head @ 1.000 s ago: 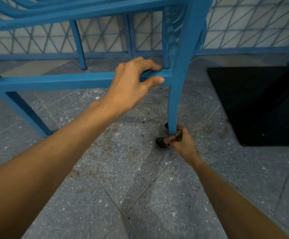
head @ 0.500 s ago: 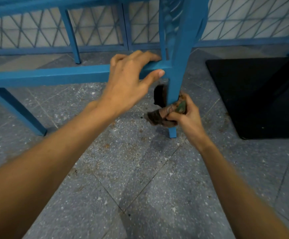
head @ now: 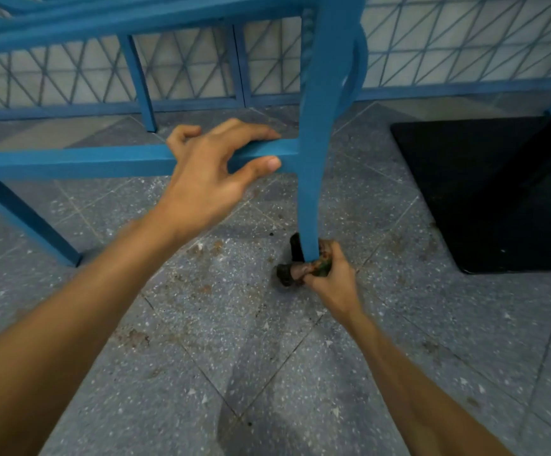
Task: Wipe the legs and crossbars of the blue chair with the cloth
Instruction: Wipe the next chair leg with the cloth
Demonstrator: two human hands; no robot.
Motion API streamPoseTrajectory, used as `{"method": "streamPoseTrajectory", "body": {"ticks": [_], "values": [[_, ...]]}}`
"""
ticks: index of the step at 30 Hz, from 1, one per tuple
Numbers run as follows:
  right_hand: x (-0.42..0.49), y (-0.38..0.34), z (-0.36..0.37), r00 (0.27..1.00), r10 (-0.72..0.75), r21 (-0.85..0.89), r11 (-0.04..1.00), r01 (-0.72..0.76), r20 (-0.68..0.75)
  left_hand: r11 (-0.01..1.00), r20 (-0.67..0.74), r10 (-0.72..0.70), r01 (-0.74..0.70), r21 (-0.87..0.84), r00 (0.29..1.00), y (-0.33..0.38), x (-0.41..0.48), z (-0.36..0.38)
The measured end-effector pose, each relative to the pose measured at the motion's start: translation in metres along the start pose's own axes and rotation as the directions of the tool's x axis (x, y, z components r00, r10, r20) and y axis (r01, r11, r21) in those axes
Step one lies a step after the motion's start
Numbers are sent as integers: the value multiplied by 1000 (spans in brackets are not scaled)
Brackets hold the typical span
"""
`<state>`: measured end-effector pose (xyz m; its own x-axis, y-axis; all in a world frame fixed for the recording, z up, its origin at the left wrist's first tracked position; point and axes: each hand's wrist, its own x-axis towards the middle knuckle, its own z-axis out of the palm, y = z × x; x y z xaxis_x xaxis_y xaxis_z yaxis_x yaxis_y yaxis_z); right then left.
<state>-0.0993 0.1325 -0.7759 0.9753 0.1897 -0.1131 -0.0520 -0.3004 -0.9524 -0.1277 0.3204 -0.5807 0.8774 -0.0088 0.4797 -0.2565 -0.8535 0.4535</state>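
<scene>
The blue chair fills the upper half of the head view; its near right leg (head: 316,153) runs down the middle. A blue crossbar (head: 70,164) joins that leg from the left. My left hand (head: 215,172) grips the crossbar close to the leg, fingers over the top and thumb under. A dark, dirty cloth (head: 292,269) is wrapped round the foot of the leg. My right hand (head: 331,274) holds the cloth there, squeezed against the leg just above the floor. The leg's foot is hidden by cloth and hand.
The floor (head: 267,373) is grey speckled tile with brown stains. A black square base (head: 484,192) lies at the right. Two other chair legs show, the near left leg (head: 27,225) and a far leg (head: 142,87). A blue lattice railing (head: 432,54) runs along the back.
My right hand with the cloth has slid down the leg from mid-height, where it was half a second ago, to the foot. My left hand has kept its hold on the crossbar.
</scene>
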Motion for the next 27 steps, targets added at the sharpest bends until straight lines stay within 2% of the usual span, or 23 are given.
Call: {"method": "streamPoseTrajectory", "body": {"ticks": [3, 7, 12, 14, 17, 19, 23, 25, 27], "values": [[-21, -4, 26, 997, -44, -128, 991, 35, -62, 1000, 42, -5, 5, 10, 999, -20, -14, -24], [-45, -39, 57, 992, -125, -118, 985, 126, 13, 997, 28, -18, 16, 69, 999, -47, -35, -56], [-41, -133, 89, 935, -351, 141, 924, 354, -48, 972, -157, -163, 185, 144, 974, -44, -63, -59], [-43, -145, 97, 922, -381, 230, 893, 387, -73, 957, -293, -227, 269, 110, 929, -35, -76, -58], [-49, -126, 103, 913, -403, 214, 888, 407, -65, 900, -424, -423, 424, -98, 801, -23, -99, -49], [-50, -104, 107, 922, -384, 168, 907, 386, -45, 836, -380, -546, 514, -191, 747, -19, -108, -38], [-44, -57, 114, 963, -262, 93, 962, 256, 59, 746, -247, -665, 612, -261, 705, -14, -111, -16], [-43, -42, 111, 976, -146, 187, 976, 115, 163, 709, -206, -703, 645, -286, 681, -14, -108, -12], [-37, -31, 110, 983, -87, 204, 978, 53, 163, 681, -159, -727, 671, -293, 668, -13, -105, -10]]}}
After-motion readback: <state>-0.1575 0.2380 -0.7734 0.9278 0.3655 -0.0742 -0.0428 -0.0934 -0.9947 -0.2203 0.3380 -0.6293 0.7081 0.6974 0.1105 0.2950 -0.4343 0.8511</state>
